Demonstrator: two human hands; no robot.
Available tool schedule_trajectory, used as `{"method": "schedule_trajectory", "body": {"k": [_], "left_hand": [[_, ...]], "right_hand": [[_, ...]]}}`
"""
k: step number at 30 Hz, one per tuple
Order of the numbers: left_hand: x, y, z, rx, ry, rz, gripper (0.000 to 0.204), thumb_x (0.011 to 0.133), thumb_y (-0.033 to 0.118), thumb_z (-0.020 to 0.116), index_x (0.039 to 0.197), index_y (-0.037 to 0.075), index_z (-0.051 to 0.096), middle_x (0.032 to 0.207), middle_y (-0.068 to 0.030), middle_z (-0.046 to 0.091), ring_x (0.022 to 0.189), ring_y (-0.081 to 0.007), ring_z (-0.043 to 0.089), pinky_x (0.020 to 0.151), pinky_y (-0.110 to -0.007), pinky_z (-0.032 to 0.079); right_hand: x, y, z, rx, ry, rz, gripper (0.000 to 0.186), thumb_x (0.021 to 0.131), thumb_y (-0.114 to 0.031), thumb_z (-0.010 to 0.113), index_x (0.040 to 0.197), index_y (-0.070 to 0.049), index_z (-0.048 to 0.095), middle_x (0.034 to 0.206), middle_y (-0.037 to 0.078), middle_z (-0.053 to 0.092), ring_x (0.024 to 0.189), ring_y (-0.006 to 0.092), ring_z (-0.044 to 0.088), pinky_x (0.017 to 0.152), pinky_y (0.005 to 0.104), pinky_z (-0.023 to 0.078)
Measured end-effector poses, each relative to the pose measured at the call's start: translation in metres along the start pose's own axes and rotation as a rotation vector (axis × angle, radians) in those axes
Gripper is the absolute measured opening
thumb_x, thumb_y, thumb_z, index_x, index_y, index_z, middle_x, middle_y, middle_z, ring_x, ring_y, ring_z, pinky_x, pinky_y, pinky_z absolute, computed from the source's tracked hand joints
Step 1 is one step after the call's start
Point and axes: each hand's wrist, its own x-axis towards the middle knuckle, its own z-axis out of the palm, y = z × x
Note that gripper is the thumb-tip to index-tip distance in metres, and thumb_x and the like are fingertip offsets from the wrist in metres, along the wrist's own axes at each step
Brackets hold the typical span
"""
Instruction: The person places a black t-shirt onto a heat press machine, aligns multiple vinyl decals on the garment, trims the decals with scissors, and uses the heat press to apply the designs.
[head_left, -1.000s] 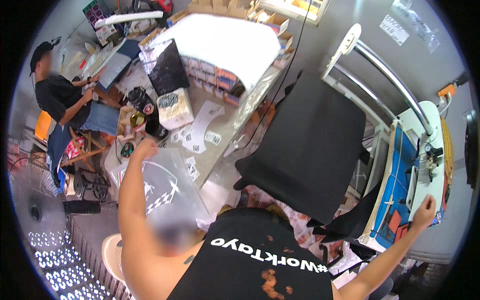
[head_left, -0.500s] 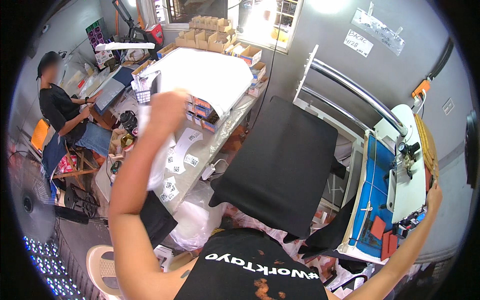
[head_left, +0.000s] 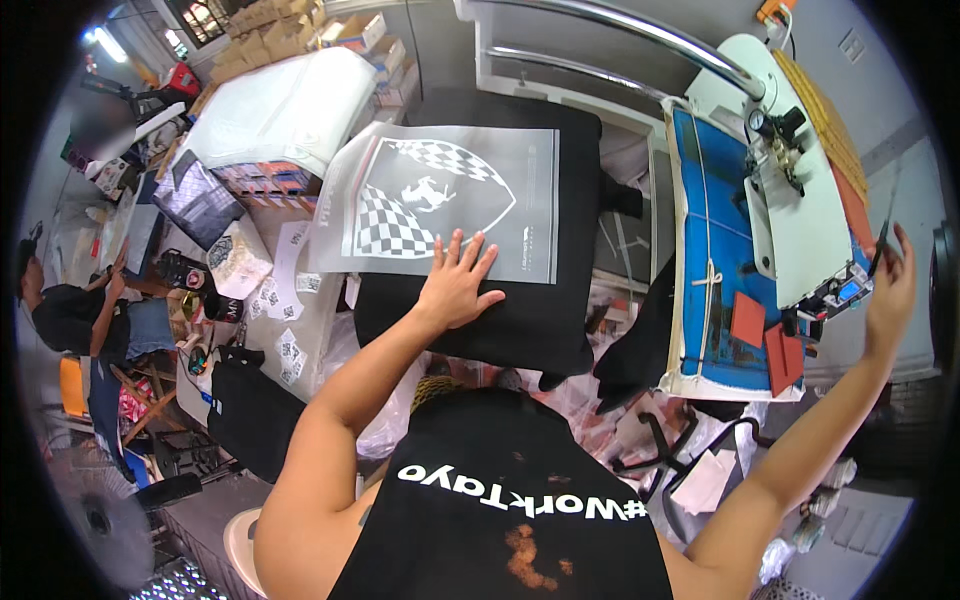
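A translucent transfer film [head_left: 535,215] with a white chequered-shield and horse print lies on a black T-shirt [head_left: 480,320], which is spread over the press bed. The film's left part overhangs the cloth and looks slightly raised. My left hand [head_left: 458,285] rests on the film's lower edge, its fingers spread. Out to the right, my right hand [head_left: 890,290] is raised beside the heat press [head_left: 790,200]. Its fingers close on a thin, dark, pointed tool [head_left: 884,240], whose exact kind I cannot make out.
A white-covered stack [head_left: 275,110] and small cardboard boxes [head_left: 265,45] stand on the table at left. Loose printed labels [head_left: 290,355] lie nearer. A seated person [head_left: 85,320] works at far left. A fan [head_left: 95,515] stands lower left; plastic and paper litter the floor.
The transfer film now lies on the black T-shirt. My left hand has come down from its raised position onto the film. My right hand, earlier at the press's edge, now holds the thin tool.
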Motion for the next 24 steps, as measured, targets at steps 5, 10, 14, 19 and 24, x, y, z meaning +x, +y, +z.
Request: {"method": "schedule_trajectory", "body": {"k": [5, 10, 14, 19, 24], "left_hand": [[0.002, -0.001, -0.001, -0.11, 0.046, 0.154, 0.078, 0.089, 0.062, 0.052, 0.146, 0.01, 0.042, 0.153, -0.0178, 0.034, 0.143, -0.0461, 0.023, 0.113, -0.069, 0.006], [-0.008, 0.006, -0.015, -0.145, 0.061, 0.135, 0.073, 0.084, 0.057, 0.063, 0.137, 0.008, 0.05, 0.144, -0.017, 0.045, 0.142, -0.0438, 0.027, 0.114, -0.069, 0.004], [-0.013, 0.015, -0.007, -0.379, 0.136, 0.395, 0.06, 0.08, 0.041, 0.071, 0.129, 0.008, 0.056, 0.138, -0.0135, 0.048, 0.137, -0.0363, 0.037, 0.116, -0.066, 0.006], [-0.014, 0.012, 0.002, -0.381, 0.293, 0.486, 0.023, 0.073, 0.006, 0.069, 0.095, 0.013, 0.07, 0.107, -0.0021, 0.066, 0.116, -0.0266, 0.06, 0.117, -0.062, 0.022], [-0.009, 0.014, 0.011, -0.471, 0.291, 0.434, 0.022, 0.079, 0.005, 0.069, 0.099, 0.014, 0.072, 0.114, -0.0031, 0.067, 0.122, -0.0317, 0.055, 0.109, -0.059, 0.035]], "right_hand": [[-0.186, -0.07, 0.13, 0.717, -0.336, 0.484, 0.041, 0.093, -0.009, 0.062, 0.132, -0.005, 0.049, 0.098, 0.009, 0.062, 0.086, 0.0188, 0.065, 0.083, 0.0335, 0.055], [-0.34, -0.096, 0.258, 0.94, -0.483, 1.187, 0.05, 0.096, -0.013, 0.062, 0.142, -0.007, 0.042, 0.095, 0.007, 0.06, 0.084, 0.018, 0.065, 0.072, 0.0322, 0.056], [-0.402, -0.092, 0.261, 1.137, -0.383, 1.23, 0.052, 0.096, -0.025, 0.064, 0.141, -0.008, 0.044, 0.093, 0.004, 0.059, 0.082, 0.0158, 0.063, 0.069, 0.0305, 0.054], [-0.409, -0.095, 0.247, 0.972, -0.414, 1.07, 0.042, 0.099, -0.013, 0.056, 0.139, -0.008, 0.048, 0.091, 0.003, 0.059, 0.077, 0.0124, 0.059, 0.067, 0.0276, 0.054], [-0.401, -0.13, 0.261, 0.973, -0.68, 1.181, 0.044, 0.098, -0.019, 0.059, 0.14, -0.008, 0.048, 0.102, 0.002, 0.057, 0.082, 0.0111, 0.058, 0.067, 0.0274, 0.054]]}}
